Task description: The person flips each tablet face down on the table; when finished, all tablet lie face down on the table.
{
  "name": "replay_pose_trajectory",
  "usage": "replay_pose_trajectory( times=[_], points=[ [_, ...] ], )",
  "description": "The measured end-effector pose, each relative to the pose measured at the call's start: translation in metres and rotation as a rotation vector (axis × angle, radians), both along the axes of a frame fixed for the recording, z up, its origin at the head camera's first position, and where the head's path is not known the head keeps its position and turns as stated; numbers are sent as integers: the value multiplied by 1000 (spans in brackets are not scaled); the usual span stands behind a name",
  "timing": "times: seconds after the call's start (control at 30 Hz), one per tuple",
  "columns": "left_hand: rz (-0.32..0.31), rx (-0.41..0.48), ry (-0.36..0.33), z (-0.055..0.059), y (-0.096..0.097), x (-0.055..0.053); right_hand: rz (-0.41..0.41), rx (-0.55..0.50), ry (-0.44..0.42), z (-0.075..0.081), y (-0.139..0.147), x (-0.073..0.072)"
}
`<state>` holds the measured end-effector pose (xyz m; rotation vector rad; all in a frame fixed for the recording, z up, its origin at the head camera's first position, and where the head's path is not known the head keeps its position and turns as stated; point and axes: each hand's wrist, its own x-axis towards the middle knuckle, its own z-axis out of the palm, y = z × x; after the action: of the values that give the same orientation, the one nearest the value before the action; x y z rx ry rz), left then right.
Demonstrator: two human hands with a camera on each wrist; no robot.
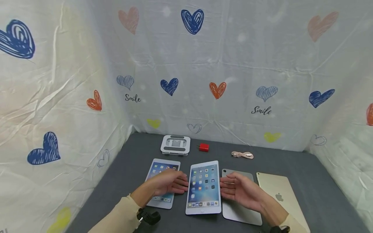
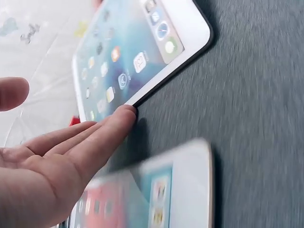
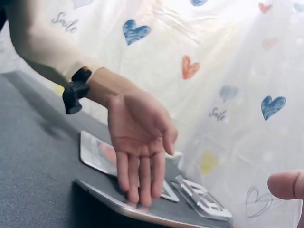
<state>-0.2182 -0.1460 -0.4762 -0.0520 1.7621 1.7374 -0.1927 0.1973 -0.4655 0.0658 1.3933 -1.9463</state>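
A white-framed tablet [image 1: 203, 187] with a lit screen of app icons is between my two hands, tilted over the grey table. My left hand [image 1: 172, 183] has its fingers extended, the fingertips [image 2: 126, 111] right at the tablet's left edge. On the opposite side, my right hand [image 1: 243, 191] holds its straight fingers against the right edge, palm turned inward. Under my left forearm and hand lies a second white tablet [image 1: 156, 166], screen up. A silver tablet [image 1: 240, 213] lies face down beneath my right hand, partly hidden by it.
A gold tablet [image 1: 278, 184] with an apple logo lies face down at the right. Along the back are a white folding stand [image 1: 175, 145], a red charger plug [image 1: 204, 147] and a coiled cable [image 1: 242, 155]. A heart-printed curtain [image 1: 221, 48] walls the table [image 1: 134, 181].
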Motion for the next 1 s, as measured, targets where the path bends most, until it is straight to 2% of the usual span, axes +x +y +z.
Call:
replay_pose_trajectory(
  times=[0.2, 0.3, 0.37, 0.5, 0.63, 0.8, 0.9, 1.0],
  points=[
    [-36, 40, -1, -4, 24, 4, 27, 4, 3, 5, 11, 5],
    [-69, 75, -29, -6, 33, 7, 19, 23, 18, 10, 23, 9],
    [-90, 90, -46, -3, 38, 7, 26, 46, 38, 14, 31, 11],
    [-112, 113, -29, 13, 48, 3, 45, 92, 83, 23, 42, 13],
    [-138, 162, 19, 38, 60, -1, 64, 122, 121, 35, 50, 14],
    [-189, 249, 32, 67, 79, 3, 96, 144, 150, 47, 50, 14],
    [-200, 280, 34, 77, 89, 7, 112, 148, 168, 54, 44, 13],
    [-172, 285, 42, 80, 95, 10, 119, 143, 187, 60, 35, 13]
  ],
)
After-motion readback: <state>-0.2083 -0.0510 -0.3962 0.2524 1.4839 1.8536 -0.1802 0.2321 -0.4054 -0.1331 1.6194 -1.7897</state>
